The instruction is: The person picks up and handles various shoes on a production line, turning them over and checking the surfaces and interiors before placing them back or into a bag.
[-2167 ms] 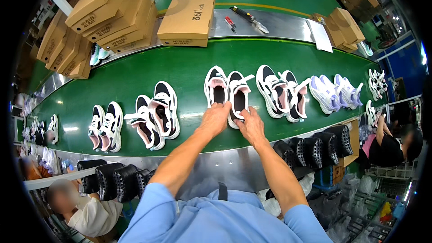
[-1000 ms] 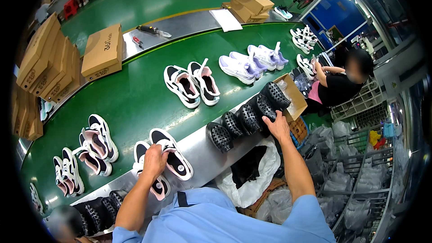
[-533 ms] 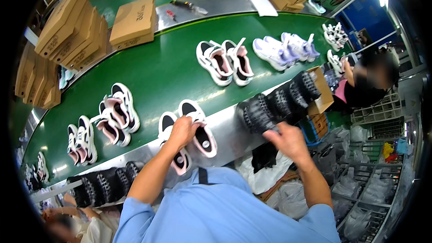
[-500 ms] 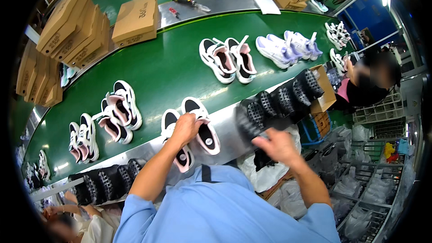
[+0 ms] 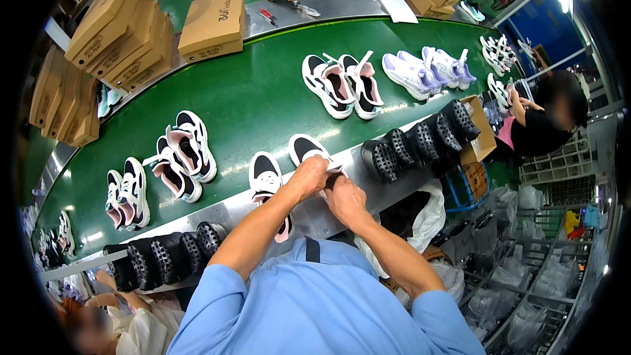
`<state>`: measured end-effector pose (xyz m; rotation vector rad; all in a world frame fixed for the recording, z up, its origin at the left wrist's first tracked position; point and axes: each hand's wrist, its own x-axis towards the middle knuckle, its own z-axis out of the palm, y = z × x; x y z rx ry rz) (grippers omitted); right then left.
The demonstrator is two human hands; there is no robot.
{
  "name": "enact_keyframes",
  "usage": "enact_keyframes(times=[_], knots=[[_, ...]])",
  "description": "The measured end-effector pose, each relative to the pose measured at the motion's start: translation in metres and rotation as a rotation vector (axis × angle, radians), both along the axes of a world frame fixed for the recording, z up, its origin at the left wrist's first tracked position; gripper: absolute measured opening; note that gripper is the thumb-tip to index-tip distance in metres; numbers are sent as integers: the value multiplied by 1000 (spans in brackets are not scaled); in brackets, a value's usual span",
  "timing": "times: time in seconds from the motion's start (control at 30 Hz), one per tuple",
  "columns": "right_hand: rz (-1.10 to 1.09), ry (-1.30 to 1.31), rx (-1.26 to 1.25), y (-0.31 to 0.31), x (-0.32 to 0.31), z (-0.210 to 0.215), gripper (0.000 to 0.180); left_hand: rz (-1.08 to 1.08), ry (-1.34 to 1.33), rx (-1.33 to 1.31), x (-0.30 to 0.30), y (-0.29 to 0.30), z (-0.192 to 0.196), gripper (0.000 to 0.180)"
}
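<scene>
Just in front of me, a white sneaker point(image 5: 305, 146) with a black toe lies on the metal ledge. My left hand point(image 5: 309, 179) grips it from above, around the tongue and strap. At its opening, my right hand point(image 5: 347, 202) has its fingers bent and closed at the collar, next to a small dark patch. Whether that patch is lining or a separate piece, I cannot tell. Its mate, another white sneaker point(image 5: 265, 174), lies to the left, partly behind my left forearm. Black studded shoe-shaped forms point(image 5: 380, 160) stand in a row to the right.
More sneakers point(image 5: 181, 154) stand in pairs along the green belt point(image 5: 256, 102). Cardboard shoeboxes point(image 5: 211, 25) sit beyond it. More black forms point(image 5: 158, 260) are at lower left, near a person. Below right is a white bag point(image 5: 427, 213); a co-worker point(image 5: 545, 115) sits at far right.
My right hand has come left from the row of black forms to the sneaker's opening. A blurred black form beside that hand is no longer there. My left hand stays on the sneaker.
</scene>
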<state>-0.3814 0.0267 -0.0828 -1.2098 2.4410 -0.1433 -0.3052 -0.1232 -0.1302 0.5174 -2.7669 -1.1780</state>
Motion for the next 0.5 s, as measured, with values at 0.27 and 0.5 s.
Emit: enact_keyframes(times=[0.27,0.5], knots=[[41,-198,-157,18,-44,-15,42,462,-255,297,26,58,27,113],[-59,-85,-107,-16,-35,-50,43,711,-171,103,8,66,-3,83]])
